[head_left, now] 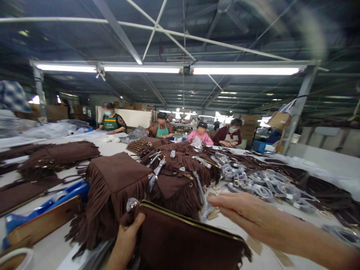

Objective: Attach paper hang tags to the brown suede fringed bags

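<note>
My left hand point(128, 234) grips the upper left corner of a dark brown zippered bag point(180, 240), its thumb over the front. The bag is upright at the bottom centre, with its gold zipper along the top edge and some fringe at the right end. My right hand point(242, 210) is stretched out flat above the right part of the bag, holding nothing, fingers extended to the left. Behind the bag, brown fringed bags point(120, 172) lie in a heap, some with plastic-wrapped metal fittings.
Plastic-wrapped coiled straps point(261, 189) spread over the right of the white table. A blue tool with a wooden board point(45, 221) lies at left, above a white roll point(17, 258). Several people sit or stand across the table.
</note>
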Tool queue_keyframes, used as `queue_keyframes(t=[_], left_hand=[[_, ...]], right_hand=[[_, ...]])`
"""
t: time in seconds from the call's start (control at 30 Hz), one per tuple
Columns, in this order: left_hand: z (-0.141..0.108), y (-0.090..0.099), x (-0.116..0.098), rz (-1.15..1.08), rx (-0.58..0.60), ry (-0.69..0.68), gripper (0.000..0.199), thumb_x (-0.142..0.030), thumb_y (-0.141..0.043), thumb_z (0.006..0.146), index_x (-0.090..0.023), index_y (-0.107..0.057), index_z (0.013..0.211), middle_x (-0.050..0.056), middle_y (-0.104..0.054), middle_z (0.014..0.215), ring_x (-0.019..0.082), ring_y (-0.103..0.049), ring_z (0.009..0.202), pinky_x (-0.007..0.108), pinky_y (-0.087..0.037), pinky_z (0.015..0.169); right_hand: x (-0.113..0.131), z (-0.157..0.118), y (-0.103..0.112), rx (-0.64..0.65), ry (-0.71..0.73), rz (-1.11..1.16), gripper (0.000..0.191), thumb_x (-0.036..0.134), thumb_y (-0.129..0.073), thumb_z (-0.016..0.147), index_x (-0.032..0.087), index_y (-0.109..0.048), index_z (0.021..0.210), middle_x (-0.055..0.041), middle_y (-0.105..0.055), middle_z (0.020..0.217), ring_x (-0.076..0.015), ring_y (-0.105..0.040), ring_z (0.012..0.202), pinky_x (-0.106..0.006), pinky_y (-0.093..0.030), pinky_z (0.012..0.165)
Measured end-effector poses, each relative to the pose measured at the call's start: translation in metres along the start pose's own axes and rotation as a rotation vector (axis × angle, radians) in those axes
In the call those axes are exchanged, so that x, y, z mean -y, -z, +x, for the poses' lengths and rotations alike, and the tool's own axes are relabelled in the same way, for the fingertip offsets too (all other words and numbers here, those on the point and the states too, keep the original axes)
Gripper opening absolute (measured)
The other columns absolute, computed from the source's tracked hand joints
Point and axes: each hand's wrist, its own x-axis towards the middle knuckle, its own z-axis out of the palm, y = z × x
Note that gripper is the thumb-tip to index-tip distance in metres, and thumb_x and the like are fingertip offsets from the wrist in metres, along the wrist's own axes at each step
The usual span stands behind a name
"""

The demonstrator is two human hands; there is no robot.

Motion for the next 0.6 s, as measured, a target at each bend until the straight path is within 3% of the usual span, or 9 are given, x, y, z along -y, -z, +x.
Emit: queue_keyframes(t=[0.1, 0.23, 0.33, 0.47, 0.6], left_hand=[[0.0, 0.002, 0.003, -0.007, 0.005, -0.044, 0.05, -0.041, -0.091, 0.04, -0.01, -0.075, 0.077, 0.007, -0.076, 0.072, 0.028, -0.072, 0.073, 0.032, -0.059, 0.067], [-0.001, 0.001, 0.004, -0.06, 0.055, -0.057, 0.051, -0.045, -0.09, 0.043, -0.01, -0.075, 0.077, 0.008, -0.075, 0.068, 0.032, -0.072, 0.073, 0.038, -0.06, 0.07], [-0.003, -0.001, 0.002, -0.074, 0.031, -0.066, 0.05, -0.045, -0.089, 0.042, -0.01, -0.075, 0.074, 0.008, -0.075, 0.067, 0.032, -0.072, 0.071, 0.041, -0.06, 0.07], [-0.004, -0.003, 0.0, -0.064, 0.018, -0.1, 0.049, -0.044, -0.088, 0.046, -0.01, -0.075, 0.078, 0.008, -0.075, 0.068, 0.032, -0.073, 0.074, 0.04, -0.06, 0.073], [-0.004, -0.003, 0.004, -0.111, 0.009, -0.142, 0.05, -0.045, -0.088, 0.049, -0.009, -0.075, 0.081, 0.009, -0.075, 0.07, 0.032, -0.073, 0.074, 0.04, -0.059, 0.072]], right_hand=[[0.018, 0.024, -0.026, 0.061, 0.024, 0.127, 0.033, 0.028, -0.038, 0.097, 0.022, -0.07, 0.097, -0.0033, -0.069, 0.085, -0.0169, -0.063, 0.079, -0.024, -0.046, 0.074], [0.015, 0.041, -0.053, 0.216, 0.096, 0.338, 0.031, 0.027, -0.042, 0.094, 0.017, -0.067, 0.078, 0.0031, -0.055, 0.067, -0.0103, -0.049, 0.064, -0.018, -0.037, 0.06], [0.016, 0.04, -0.052, 0.259, 0.098, 0.398, 0.035, 0.031, -0.04, 0.095, 0.017, -0.062, 0.072, 0.0043, -0.047, 0.065, -0.0097, -0.042, 0.061, -0.019, -0.033, 0.057], [0.031, 0.029, -0.047, 0.215, 0.049, 0.36, 0.031, 0.034, -0.043, 0.092, 0.019, -0.057, 0.069, 0.0033, -0.05, 0.066, -0.0118, -0.045, 0.064, -0.022, -0.032, 0.058], [0.031, 0.024, -0.061, 0.185, -0.041, 0.314, 0.037, 0.043, -0.038, 0.094, 0.02, -0.052, 0.067, 0.0014, -0.054, 0.069, -0.0135, -0.046, 0.064, -0.023, -0.034, 0.058]])
